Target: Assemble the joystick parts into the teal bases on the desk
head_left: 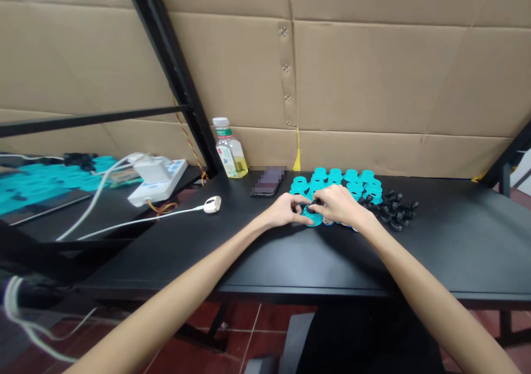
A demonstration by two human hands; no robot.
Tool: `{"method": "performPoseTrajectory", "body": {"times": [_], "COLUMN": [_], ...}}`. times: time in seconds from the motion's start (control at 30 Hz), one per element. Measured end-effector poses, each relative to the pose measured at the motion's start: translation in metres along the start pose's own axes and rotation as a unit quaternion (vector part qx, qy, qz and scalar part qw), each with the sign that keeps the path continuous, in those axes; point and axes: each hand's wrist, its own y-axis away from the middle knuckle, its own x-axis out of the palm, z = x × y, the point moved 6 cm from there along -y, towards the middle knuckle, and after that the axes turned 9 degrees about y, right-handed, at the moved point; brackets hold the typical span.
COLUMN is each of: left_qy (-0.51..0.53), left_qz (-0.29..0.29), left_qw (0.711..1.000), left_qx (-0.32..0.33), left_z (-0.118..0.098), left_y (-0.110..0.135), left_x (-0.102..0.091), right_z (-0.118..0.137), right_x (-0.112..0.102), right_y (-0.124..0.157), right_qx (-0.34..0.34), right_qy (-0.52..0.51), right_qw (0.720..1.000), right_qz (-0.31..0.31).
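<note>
On the black table, my left hand (287,210) grips a turquoise ring-shaped plastic part (313,219) by its side, at the front of a group of similar parts. My right hand (335,203) pinches a small black plastic piece (316,203) at the top of that same ring. Behind both hands stand several more turquoise parts (352,175) in rows, some hidden by my fingers. A pile of black plastic pieces (394,211) lies just right of my right hand. Small round items (327,222) show partly beneath my right hand.
A dark phone (269,181) and a drink bottle (230,150) with yellow liquid stand toward the back. At left, a white cable end (212,204) and a power strip (160,183) lie near more turquoise pieces (37,186). Cardboard (373,86) walls the rear.
</note>
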Motion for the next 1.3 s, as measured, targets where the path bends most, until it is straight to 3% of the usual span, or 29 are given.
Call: {"method": "performPoseTrajectory", "body": {"times": [0.27, 0.5, 0.67, 0.87, 1.1, 1.3], "left_qy": [0.004, -0.001, -0.004, -0.003, 0.004, -0.001], "left_qz": [-0.005, -0.003, -0.009, -0.015, -0.008, -0.007], "left_qw": [1.0, 1.0, 1.0, 1.0, 1.0, 1.0], "left_qx": [-0.003, -0.006, -0.016, -0.006, 0.022, 0.012], "left_z": [-0.005, -0.005, -0.005, -0.004, 0.0, -0.001], "left_y": [0.001, 0.001, 0.001, 0.0, -0.002, -0.002], "left_x": [0.0, 0.0, 0.0, 0.0, -0.002, -0.001], "right_z": [-0.001, -0.002, 0.005, 0.012, 0.016, 0.01], "right_x": [0.006, 0.008, 0.008, 0.009, 0.003, 0.001], "right_y": [0.004, 0.004, 0.002, 0.001, 0.007, 0.002], "right_qx": [-0.035, -0.034, -0.01, -0.008, -0.025, -0.012], "right_qy": [-0.027, -0.038, 0.034, 0.08, 0.053, 0.031], "right_qw": [0.998, 0.998, 0.999, 0.996, 0.996, 0.999], "right_qz": [-0.051, -0.033, -0.013, -0.033, -0.067, -0.036]}}
